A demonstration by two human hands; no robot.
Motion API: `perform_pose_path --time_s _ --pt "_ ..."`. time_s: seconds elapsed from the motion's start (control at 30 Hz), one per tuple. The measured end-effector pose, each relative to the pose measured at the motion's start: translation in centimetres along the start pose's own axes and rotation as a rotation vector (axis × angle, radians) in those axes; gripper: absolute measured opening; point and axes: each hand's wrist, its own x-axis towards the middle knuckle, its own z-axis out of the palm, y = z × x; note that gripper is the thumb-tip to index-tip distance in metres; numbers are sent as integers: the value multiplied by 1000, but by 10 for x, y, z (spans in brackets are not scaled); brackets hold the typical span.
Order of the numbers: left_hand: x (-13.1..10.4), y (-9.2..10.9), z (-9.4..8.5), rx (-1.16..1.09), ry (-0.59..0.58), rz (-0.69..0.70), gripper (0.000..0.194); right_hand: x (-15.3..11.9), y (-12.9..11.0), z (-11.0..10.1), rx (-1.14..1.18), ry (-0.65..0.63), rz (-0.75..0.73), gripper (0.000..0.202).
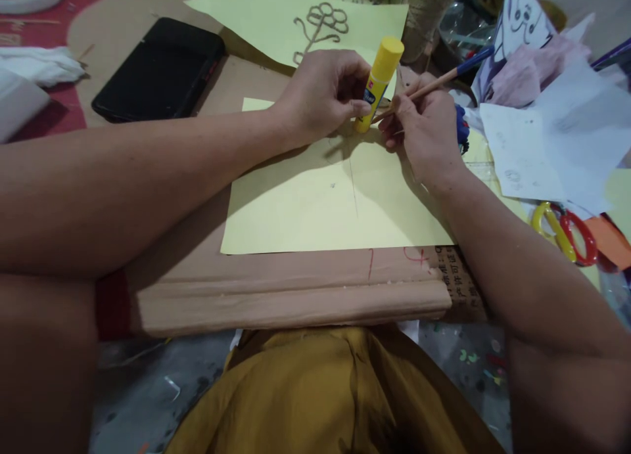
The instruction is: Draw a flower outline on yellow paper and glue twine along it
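Observation:
My left hand [328,96] grips a yellow glue stick [379,79], which stands tilted with its lower end at a pale yellow sheet [315,207]. Close beside it on the right, my right hand [426,125] is closed around a thin wooden pencil or brush [436,81] with a blue end. Its tip reaches the foot of the glue stick. A thin line runs down the sheet below my hands, with a small mark left of it. Behind my left hand lies another yellow sheet [276,14] with a brown flower outline.
A black phone [160,69] lies at the back left on the cardboard [296,273]. White tissue [42,66] sits at the far left. On the right are white papers [557,138], yellow and red scissors [566,234] and an orange piece [608,240].

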Motion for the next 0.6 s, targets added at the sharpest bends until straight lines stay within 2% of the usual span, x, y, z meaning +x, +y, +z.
perform_pose_path --time_s 0.1,0.2,0.33,0.6 --pt "1 0 0 -20 -2 -11 27 4 -6 2 89 -82 83 41" --pt "0 7 -2 29 9 -8 25 11 -13 1 117 -95 138 34" --pt "0 16 -3 70 19 -45 37 25 -20 -2 56 -157 194 28" --pt "-2 27 -2 124 31 -97 46 38 -26 -1 -43 -233 189 33"
